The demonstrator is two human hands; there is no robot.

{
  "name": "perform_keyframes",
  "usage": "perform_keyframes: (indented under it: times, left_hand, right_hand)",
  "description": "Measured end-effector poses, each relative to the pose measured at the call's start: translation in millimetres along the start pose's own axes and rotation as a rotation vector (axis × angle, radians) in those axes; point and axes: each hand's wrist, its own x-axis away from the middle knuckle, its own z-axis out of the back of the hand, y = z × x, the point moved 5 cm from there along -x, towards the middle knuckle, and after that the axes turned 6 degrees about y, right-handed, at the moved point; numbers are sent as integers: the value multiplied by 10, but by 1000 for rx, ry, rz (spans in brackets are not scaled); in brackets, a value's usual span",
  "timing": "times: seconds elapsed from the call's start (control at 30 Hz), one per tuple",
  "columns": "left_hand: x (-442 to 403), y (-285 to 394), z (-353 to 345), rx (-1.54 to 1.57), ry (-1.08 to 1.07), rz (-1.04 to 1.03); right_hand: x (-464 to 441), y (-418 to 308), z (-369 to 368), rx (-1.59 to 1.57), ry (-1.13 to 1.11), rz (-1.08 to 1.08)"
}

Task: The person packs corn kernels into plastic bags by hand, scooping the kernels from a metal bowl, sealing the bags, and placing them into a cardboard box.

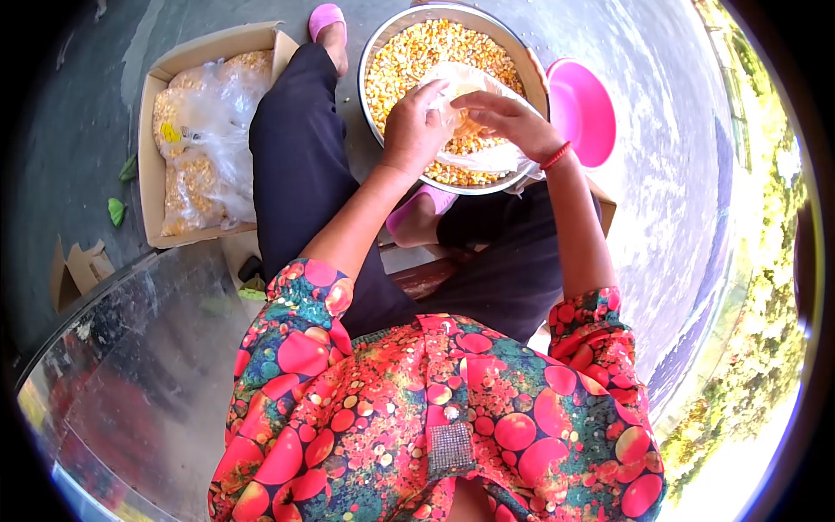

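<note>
My left hand (416,129) is over the metal basin with its fingers curled at the edge of a thin, whitish plastic bag (489,160). Opposite it, my right hand (506,120), with a red bracelet at the wrist, arches over the bag with its fingers stretched out and apart. Part of the bag is hidden beneath both hands. Loose yellow and white corn kernels (407,63) fill much of the round metal basin (369,42) and surround the bag. Whether kernels lie inside the bag I cannot tell.
A cardboard box (153,209) at the left holds clear plastic bags of corn kernels (196,178). A pink plastic bowl (593,113) sits right of the basin. My legs and pink shoes (327,19) flank the basin. Green leaves (116,210) lie on the floor.
</note>
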Motion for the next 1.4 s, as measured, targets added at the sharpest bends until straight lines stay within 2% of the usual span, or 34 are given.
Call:
perform_keyframes:
  times: [0.1,0.13,0.17,0.27,0.37,0.47,0.57,0.63,0.7,0.77,0.83,0.9,0.93,1.03,1.07,1.13,1.2,1.23,1.3,1.4]
  left_hand:
    - [6,-19,-11,10,-7,18]
    - [10,-33,-24,18,-18,35]
    - [16,-40,-31,18,-16,36]
    - [86,-49,-119,-84,-206,177]
    - [224,-94,-282,-127,-392,93]
    - [350,-96,-375,-245,-550,58]
    - [438,-166,-434,-298,-615,36]
    - [464,-182,-448,-340,-664,29]
    - [469,-186,-454,-420,-703,30]
    - [479,-198,-467,-376,-689,21]
    - [443,-188,-439,-192,-542,37]
    - [466,-217,-468,-238,-612,74]
    - [467,-208,-474,-264,-624,76]
    - [475,-214,-465,-311,-652,66]
    - [485,-215,-467,-327,-671,54]
    - [454,-141,-436,-354,-704,90]
    - [457,-140,-430,-381,-739,126]
    - [441,-137,-423,-350,-687,98]
    - [408,-115,-410,-317,-637,67]
    - [308,-137,-309,-266,-462,96]
  right_hand:
    - [-45,-45,-14,100,-66,98]
    - [-60,-8,2,32,-39,-22]
    - [-83,-41,16,32,-41,-22]
    - [-161,-185,78,-134,35,-72]
    - [-392,-194,81,-216,127,-53]
    - [-651,-165,-106,-203,110,-56]
    - [-1026,120,-319,130,89,-45]
    - [-1204,263,-419,469,212,19]
    - [-1339,389,-567,613,286,142]
    - [-1343,338,-692,610,195,155]
    - [-1344,267,-769,622,186,159]
    - [-1376,290,-845,727,-3,79]
    - [-1370,299,-831,727,-2,80]
    - [-1304,491,-754,198,10,-159]
    - [-1280,540,-744,197,11,-159]
    - [-1182,496,-664,-174,186,-53]
    - [-1109,501,-629,-791,120,-327]
    - [-1090,472,-570,-793,123,-327]
    - [-1049,344,-454,-829,50,-188]
    - [-915,228,-232,-820,67,-153]
